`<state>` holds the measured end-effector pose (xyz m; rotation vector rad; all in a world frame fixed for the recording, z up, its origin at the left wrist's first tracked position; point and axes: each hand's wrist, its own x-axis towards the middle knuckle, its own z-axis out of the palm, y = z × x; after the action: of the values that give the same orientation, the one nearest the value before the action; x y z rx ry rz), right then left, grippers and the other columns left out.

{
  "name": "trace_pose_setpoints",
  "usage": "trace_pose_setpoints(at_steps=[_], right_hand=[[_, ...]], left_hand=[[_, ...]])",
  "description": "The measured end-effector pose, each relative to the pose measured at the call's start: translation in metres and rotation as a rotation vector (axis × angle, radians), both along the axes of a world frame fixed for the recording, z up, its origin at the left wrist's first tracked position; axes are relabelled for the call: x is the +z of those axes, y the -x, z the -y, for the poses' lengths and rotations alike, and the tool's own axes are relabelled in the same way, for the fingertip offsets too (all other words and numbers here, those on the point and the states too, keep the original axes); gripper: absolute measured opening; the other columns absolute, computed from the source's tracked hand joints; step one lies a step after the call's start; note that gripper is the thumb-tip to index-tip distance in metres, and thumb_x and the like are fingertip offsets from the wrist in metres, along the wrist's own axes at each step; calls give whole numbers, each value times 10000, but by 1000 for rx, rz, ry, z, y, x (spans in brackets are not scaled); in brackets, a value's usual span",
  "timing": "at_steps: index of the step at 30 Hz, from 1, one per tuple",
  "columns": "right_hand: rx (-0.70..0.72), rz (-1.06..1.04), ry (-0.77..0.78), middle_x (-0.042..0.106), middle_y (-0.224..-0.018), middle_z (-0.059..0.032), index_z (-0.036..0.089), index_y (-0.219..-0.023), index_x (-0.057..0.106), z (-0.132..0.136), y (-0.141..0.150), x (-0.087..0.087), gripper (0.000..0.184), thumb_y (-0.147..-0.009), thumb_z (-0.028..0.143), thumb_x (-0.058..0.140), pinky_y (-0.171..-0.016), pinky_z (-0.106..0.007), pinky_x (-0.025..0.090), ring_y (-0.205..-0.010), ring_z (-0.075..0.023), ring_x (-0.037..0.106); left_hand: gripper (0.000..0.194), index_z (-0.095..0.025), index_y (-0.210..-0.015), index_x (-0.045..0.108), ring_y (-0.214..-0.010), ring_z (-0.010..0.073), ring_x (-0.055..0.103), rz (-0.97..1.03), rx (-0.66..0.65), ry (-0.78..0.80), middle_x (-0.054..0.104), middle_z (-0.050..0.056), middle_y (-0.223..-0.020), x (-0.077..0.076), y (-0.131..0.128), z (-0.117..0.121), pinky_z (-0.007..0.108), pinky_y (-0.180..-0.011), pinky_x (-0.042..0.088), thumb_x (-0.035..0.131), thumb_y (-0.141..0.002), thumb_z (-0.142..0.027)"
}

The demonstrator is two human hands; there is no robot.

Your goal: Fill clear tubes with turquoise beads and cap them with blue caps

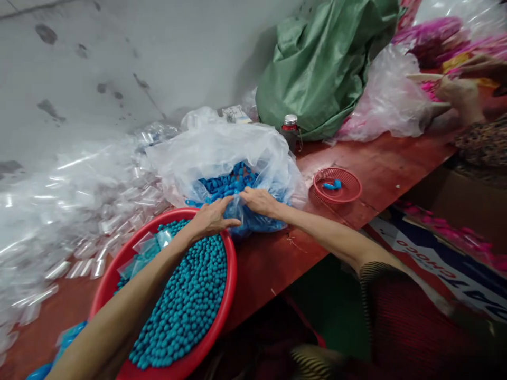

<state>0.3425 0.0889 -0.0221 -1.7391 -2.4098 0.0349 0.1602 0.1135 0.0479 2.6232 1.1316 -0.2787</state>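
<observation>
- Left hand point(214, 216), seen over the basin: open, fingers stretched towards the bag's mouth, thumb spread apart. I cannot tell whether its fingertips grip any film.
- Right hand point(259, 202), just beside it: fingertips drawn together on the front edge of the bag, pinching it, as far as I can judge.
- Below the left forearm: a red plastic basin point(231, 264) of round teal beads point(198, 285), some clear packets lying on them.
- Beyond the basin, on a red tabletop point(269, 269): a translucent milky plastic bag point(237, 140), mouth open towards me, holding small bright-blue plastic pieces point(222, 184).
- Handling, in my judgement: thin film slips and folds, so I would pinch the edge alone, clear of the pieces, and move both hands gently. A sharp tug could spill blue pieces among the teal beads.
- Right of the bag: a shallow red slatted basket point(350, 184) with a few blue pieces inside.
- Farther back: a silver-capped bottle point(290, 120) before a bulky green sack point(317, 74); far right, a co-worker's hand point(461, 97).
</observation>
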Motion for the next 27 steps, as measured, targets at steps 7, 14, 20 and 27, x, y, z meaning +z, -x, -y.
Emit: trace_pose_setpoints(at_steps=[7, 14, 20, 27], right_hand=[[-220, -397, -255, 655, -926, -78, 145, -1010, 594, -44, -21, 80, 321, -899, 124, 293, -760, -274, 396, -896, -195, 578], [28, -557, -44, 593, -709, -11, 161, -800, 590, 35, -43, 74, 217, -846, 137, 379, -667, -251, 385, -694, -146, 547], [161, -299, 516, 659, -769, -61, 169, -854, 662, 106, -26, 43, 191, -808, 140, 478, -607, -260, 393, -692, -165, 575], [272, -639, 475, 652, -1121, -78, 159, -1208, 573, 57, -2, 70, 357, -902, 261, 419, -854, -273, 444, -983, -169, 603]], left_hand=[[472, -152, -1251, 519, -953, 258, 613, 191, 259, -103, 674, 100, -1011, -2, -7, -36, 343, -847, 444, 440, -832, -356], [397, -200, -1010, 679, -936, 187, 603, 360, -37, -86, 681, 53, -1013, 4, 15, -26, 279, -837, 448, 321, -840, -199], [437, -233, -1090, 663, -967, 203, 634, 137, -171, 204, 698, 38, -1058, 2, 26, -2, 287, -869, 449, 347, -801, -142], [589, -179, -1259, 538, -983, 222, 620, 276, 212, 694, 662, 77, -1139, 12, -11, -30, 266, -758, 493, 634, -681, -235]])
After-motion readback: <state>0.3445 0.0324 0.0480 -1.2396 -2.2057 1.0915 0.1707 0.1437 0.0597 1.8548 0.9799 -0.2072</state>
